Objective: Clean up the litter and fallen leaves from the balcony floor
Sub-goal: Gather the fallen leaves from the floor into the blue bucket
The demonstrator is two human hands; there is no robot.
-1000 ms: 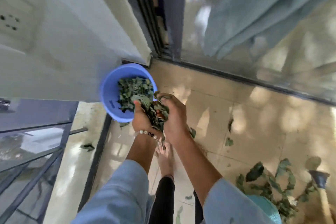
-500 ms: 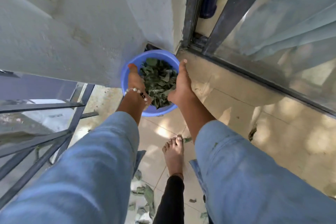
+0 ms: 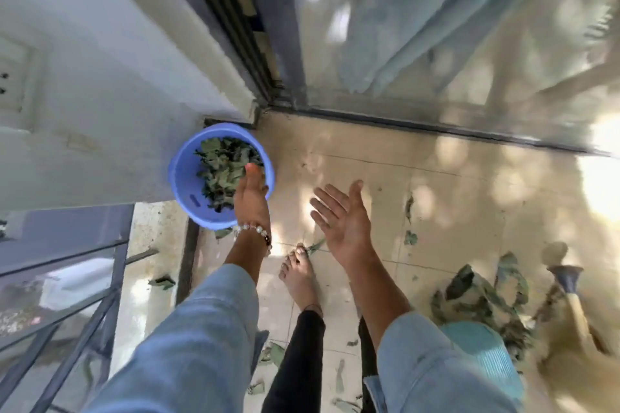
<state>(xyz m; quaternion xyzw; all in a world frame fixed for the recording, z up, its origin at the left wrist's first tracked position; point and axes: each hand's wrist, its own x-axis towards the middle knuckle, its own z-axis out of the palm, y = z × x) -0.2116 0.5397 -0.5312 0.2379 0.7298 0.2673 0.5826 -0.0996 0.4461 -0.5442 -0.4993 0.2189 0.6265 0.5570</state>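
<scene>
A blue bucket (image 3: 183,178) stands on the tiled floor in the corner by the white wall, with green leaves (image 3: 224,168) heaped inside it. My left hand (image 3: 251,198), with a bead bracelet at the wrist, hovers over the bucket's right rim, its fingers straight and holding nothing. To the right of the bucket, my right hand (image 3: 342,214) is held above the floor, palm up and empty, fingers spread. A pile of leaves (image 3: 483,298) lies on the floor at the lower right. Single leaves (image 3: 410,238) are scattered over the tiles.
A teal dustpan (image 3: 486,355) sits by the leaf pile, and a broom (image 3: 570,285) lies beside it at the right. My bare foot (image 3: 298,278) stands on the tiles between my arms. Metal railing (image 3: 84,329) runs along the left; a glass sliding door (image 3: 469,43) with a curtain is ahead.
Both hands have dropped their leaves into the bucket and pulled back. The right hand has swung away to the right, palm up; the left stays over the rim.
</scene>
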